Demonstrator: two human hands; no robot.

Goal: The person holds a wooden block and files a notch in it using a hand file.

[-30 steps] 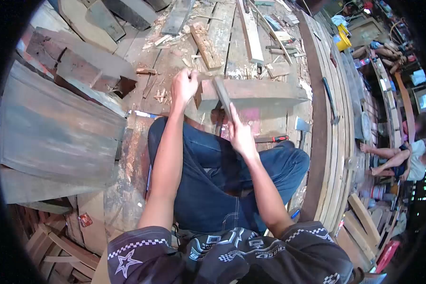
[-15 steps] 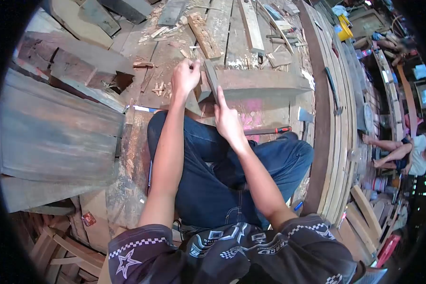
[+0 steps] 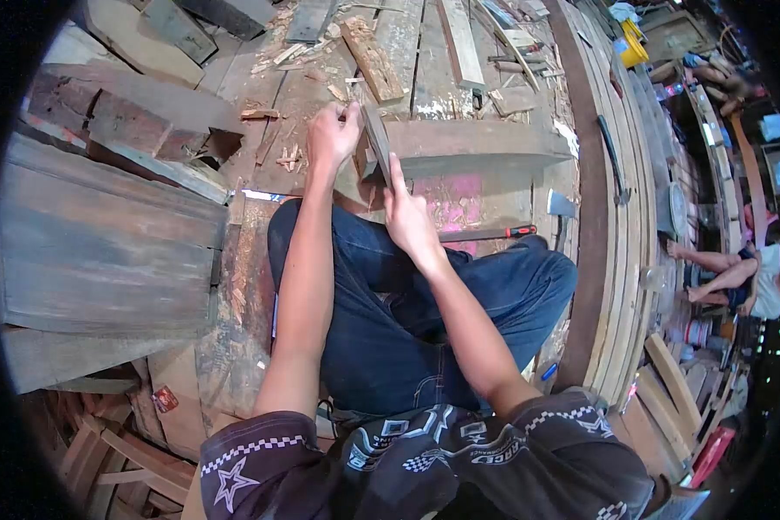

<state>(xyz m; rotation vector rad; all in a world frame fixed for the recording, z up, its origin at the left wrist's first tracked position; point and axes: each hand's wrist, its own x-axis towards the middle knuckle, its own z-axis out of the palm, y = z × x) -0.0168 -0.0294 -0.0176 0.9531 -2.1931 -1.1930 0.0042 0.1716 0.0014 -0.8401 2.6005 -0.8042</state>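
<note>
My right hand (image 3: 407,221) is wrapped round the near end of a flat wooden piece (image 3: 376,143), its index finger laid along it. That piece stands tilted at the left end of a thick wooden block (image 3: 481,143). Just left of its far end is my left hand (image 3: 334,134), fingers closed in a pinch; what they hold is too small to name. Below the block, a file-like tool with a red and black handle (image 3: 520,231) lies near my knee. A metal blade (image 3: 561,204) rests to the right of the block.
Wood chips and a rough wood strip (image 3: 372,61) lie beyond my hands. A hammer (image 3: 614,160) is on the planks at the right. Large timber (image 3: 104,251) fills the left. A seated person (image 3: 724,273) shows at the far right, near a yellow bucket (image 3: 633,45).
My right hand and the flat wooden piece have moved left, and the piece is now closer to my left hand. My left hand has shifted slightly left and stays closed.
</note>
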